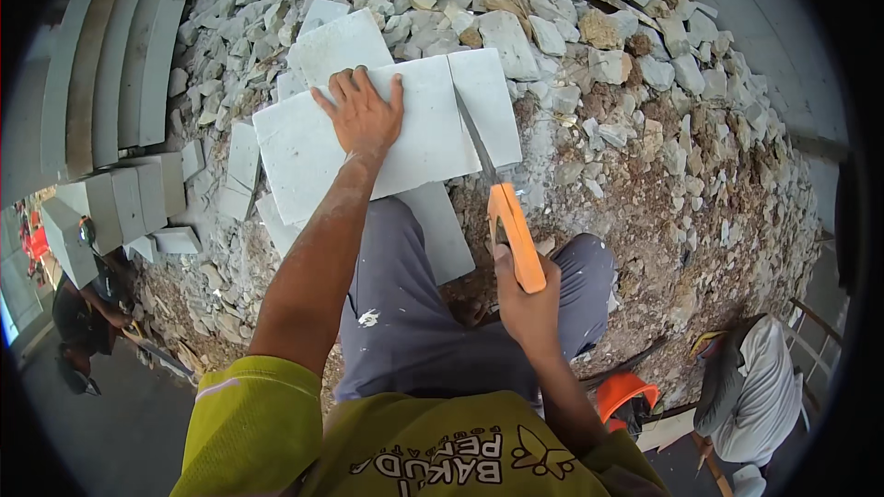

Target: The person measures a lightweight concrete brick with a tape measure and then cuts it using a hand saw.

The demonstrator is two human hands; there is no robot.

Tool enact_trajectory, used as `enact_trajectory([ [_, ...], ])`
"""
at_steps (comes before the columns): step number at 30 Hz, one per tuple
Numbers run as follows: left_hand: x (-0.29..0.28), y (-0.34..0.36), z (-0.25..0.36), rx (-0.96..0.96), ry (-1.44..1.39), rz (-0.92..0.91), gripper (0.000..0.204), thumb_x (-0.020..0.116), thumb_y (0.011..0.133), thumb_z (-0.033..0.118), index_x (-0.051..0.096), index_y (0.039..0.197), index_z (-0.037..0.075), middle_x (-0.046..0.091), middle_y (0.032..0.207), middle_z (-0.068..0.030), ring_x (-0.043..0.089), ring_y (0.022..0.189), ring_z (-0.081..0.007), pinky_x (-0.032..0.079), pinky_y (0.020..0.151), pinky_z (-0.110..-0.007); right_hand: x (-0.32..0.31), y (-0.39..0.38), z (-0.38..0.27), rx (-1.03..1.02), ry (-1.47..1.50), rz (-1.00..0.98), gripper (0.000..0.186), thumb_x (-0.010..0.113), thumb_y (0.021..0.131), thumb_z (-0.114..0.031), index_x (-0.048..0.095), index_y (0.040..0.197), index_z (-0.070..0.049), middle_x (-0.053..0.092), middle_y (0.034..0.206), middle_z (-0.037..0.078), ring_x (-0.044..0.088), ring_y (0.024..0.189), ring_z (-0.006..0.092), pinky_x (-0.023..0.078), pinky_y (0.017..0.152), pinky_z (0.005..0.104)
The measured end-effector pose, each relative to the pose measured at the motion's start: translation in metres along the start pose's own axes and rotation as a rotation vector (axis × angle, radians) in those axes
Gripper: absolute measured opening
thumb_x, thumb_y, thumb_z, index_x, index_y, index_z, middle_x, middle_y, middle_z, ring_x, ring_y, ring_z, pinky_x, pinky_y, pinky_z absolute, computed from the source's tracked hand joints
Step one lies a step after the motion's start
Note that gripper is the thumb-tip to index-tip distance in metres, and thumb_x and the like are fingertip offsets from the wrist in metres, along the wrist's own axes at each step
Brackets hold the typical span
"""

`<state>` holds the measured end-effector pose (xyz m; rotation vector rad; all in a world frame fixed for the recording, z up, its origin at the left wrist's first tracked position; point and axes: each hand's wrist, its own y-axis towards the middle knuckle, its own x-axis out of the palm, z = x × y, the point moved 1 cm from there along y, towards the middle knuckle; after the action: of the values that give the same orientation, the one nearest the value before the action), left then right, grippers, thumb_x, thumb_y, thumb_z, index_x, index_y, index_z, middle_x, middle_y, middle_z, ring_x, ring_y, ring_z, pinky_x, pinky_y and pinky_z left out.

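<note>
A pale grey block (pixel 433 133) lies flat across a heap of rubble in front of me. My left hand (pixel 362 113) presses flat on its top, fingers spread. An orange-handled hand saw (pixel 516 230) is gripped in my right hand (pixel 523 299). Its blade (pixel 474 138) sits in a cut near the block's right end, running away from me. My knees in grey trousers (pixel 405 304) are just below the block.
Broken block pieces (pixel 552 28) and rubble cover the mound. More flat slabs (pixel 331 46) lie under and behind the block. Stacked blocks (pixel 120 74) stand at the left. One person crouches at lower left (pixel 87 313), another in white at lower right (pixel 755 396).
</note>
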<state>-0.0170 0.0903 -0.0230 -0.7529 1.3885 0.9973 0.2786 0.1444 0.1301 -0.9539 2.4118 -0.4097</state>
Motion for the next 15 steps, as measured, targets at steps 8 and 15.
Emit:
enact_trajectory([
  [8, 0.002, 0.004, 0.006, 0.013, -0.013, -0.014, 0.059, 0.047, 0.095, 0.054, 0.051, 0.123, 0.002, 0.048, 0.122, -0.0146, 0.039, 0.127, -0.0317, 0.012, 0.114, -0.065, 0.056, 0.09, -0.001, -0.04, 0.015, -0.023, 0.026, 0.059, 0.094, -0.009, 0.056, 0.071, 0.003, 0.052, 0.057, 0.002, 0.042, 0.054, 0.0097, 0.037, 0.05, 0.034],
  [15, 0.003, 0.006, 0.011, 0.037, -0.015, 0.01, 0.06, 0.042, 0.096, 0.055, 0.051, 0.123, 0.003, 0.048, 0.124, -0.0147, 0.037, 0.13, -0.0316, 0.009, 0.114, -0.065, 0.025, 0.075, 0.011, 0.038, 0.048, -0.034, 0.03, 0.062, 0.093, -0.013, 0.054, 0.071, 0.005, 0.05, 0.054, 0.005, 0.043, 0.053, 0.0075, 0.037, 0.05, 0.0325],
])
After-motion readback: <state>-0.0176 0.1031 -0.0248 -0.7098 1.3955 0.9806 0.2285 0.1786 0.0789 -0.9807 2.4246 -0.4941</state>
